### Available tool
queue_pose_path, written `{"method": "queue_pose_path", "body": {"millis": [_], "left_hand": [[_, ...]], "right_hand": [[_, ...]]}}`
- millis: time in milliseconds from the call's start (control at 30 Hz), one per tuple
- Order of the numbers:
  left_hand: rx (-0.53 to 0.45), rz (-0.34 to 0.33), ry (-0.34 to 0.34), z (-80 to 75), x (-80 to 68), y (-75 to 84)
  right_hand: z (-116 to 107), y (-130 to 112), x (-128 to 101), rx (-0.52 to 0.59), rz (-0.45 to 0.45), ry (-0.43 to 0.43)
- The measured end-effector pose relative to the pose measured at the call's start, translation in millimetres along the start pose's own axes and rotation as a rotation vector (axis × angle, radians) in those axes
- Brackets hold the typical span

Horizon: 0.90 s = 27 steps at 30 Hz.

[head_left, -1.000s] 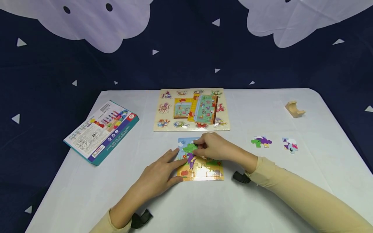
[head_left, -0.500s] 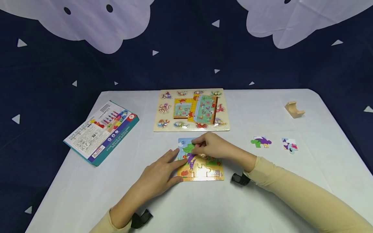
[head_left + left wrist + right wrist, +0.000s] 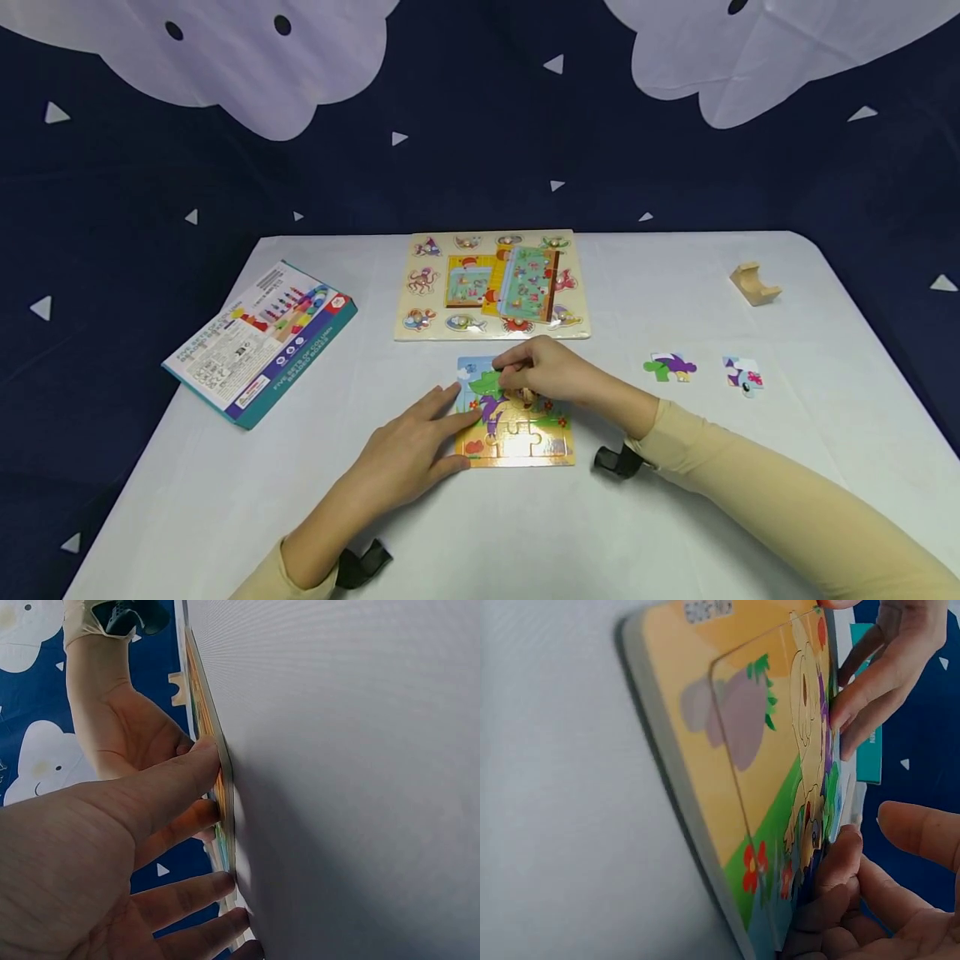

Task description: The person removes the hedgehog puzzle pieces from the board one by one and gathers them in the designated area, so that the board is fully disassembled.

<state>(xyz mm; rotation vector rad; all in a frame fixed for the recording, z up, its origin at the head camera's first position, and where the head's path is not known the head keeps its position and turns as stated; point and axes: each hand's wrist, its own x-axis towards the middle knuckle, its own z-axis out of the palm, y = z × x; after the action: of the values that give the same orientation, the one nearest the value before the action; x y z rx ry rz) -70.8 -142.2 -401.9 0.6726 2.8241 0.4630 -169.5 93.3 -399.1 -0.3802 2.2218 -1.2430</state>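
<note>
A jigsaw puzzle in a tray (image 3: 516,460) lies flat in front of the person, with a green animal head (image 3: 486,383) at its upper left. In the head view, the left hand (image 3: 408,450) rests on the puzzle's left side, its fingers spread and fairly straight. Over the puzzle's upper part is the right hand (image 3: 551,371), index finger and thumb near the green head. In the right wrist view that hand (image 3: 889,900) touches the puzzle with bent fingers while one digit stands off; no loose piece shows between them. Two loose jigsaw pieces lie right of the hand: a green-purple one (image 3: 670,367) and a blue-purple one (image 3: 743,377).
Behind the puzzle lies a wooden peg board (image 3: 405,332) with sea animals and two picture cards (image 3: 528,283) on it. At the left is a teal box (image 3: 262,342). A small curved wooden block (image 3: 755,285) stands at the back right of the white table (image 3: 645,533).
The right hand's thumb has shifted slightly up, and more of the puzzle's middle shows beneath the hand. The left hand stays in place.
</note>
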Motion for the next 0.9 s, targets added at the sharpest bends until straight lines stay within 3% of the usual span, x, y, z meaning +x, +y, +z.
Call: {"method": "queue_pose_path", "body": {"millis": [133, 300, 533, 900], "left_hand": [[-0.002, 0.009, 0.002, 0.0, 0.7, 0.4], [-0.006, 0.012, 0.004, -0.1, 1.1, 0.7], [-0.001, 0.016, 0.004, 0.2, 1.4, 0.6], [0.017, 0.004, -0.011, -0.7, 0.4, -0.2]], "right_hand": [[0.9, -2.9, -4.1, -0.079, -0.012, -0.02], [5.1, -9.7, -9.0, -0.097, -0.004, -0.099], [7.0, -10.6, -11.0, -0.143, -0.036, -0.125], [4.9, -2.2, -7.5, 0.112, 0.015, -0.124]]}}
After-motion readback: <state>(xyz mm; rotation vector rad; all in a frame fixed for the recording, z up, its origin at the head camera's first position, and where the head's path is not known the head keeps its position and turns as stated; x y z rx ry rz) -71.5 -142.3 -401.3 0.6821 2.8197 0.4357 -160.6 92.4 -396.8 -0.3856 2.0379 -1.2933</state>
